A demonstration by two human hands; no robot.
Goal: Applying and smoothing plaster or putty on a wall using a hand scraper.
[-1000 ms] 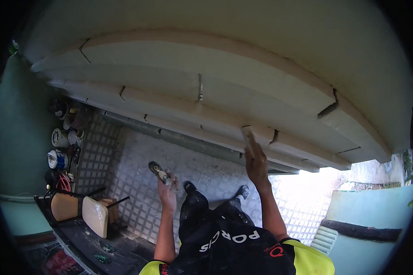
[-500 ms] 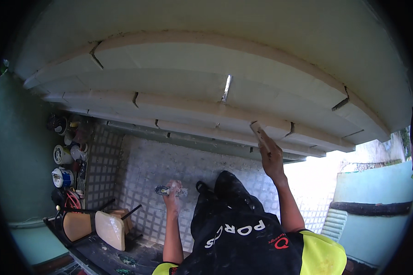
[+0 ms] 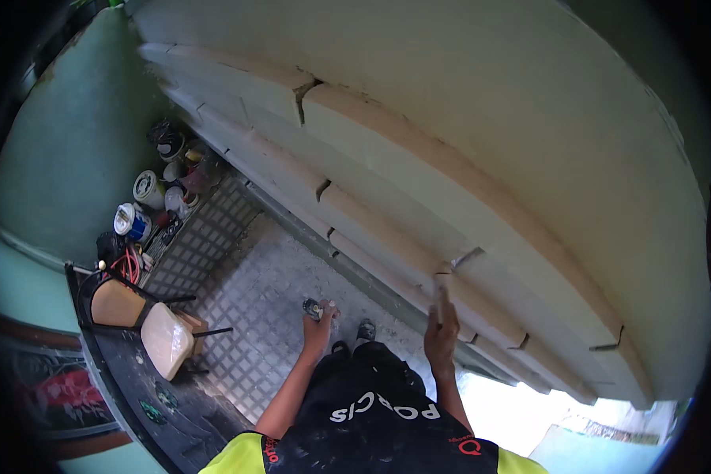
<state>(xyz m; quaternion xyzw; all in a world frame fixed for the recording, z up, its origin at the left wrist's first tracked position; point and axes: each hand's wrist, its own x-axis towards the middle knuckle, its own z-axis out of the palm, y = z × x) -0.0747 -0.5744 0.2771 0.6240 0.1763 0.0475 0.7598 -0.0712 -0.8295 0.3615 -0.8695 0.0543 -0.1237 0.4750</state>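
My right hand [image 3: 442, 336] is closed on a flat, narrow pale block [image 3: 441, 284], motion-blurred, with its far end at the lower edge of a pale ledge [image 3: 387, 225] on the wall. Whether the block touches the ledge I cannot tell. Dark notches cut across the ledges, and a short bright slot [image 3: 466, 258] shows just beyond the block. Low over the floor, my left hand [image 3: 317, 330] is closed round a small dark-and-pale object [image 3: 312, 307] whose kind I cannot make out. Whitish dust marks that hand.
Several paint buckets [image 3: 146, 188] line the left wall, beside a coiled red hose [image 3: 126, 265]. A chair with a beige seat [image 3: 166, 341] stands at the left by a dark dusty surface [image 3: 182, 426]. The tiled floor [image 3: 237, 332] has dusty patches. Bright light enters at the lower right.
The view has turned, so the ledges now slant down to the right. My right hand and the block have shifted along the ledges, nearer the bright slot. The left hand still grips its object.
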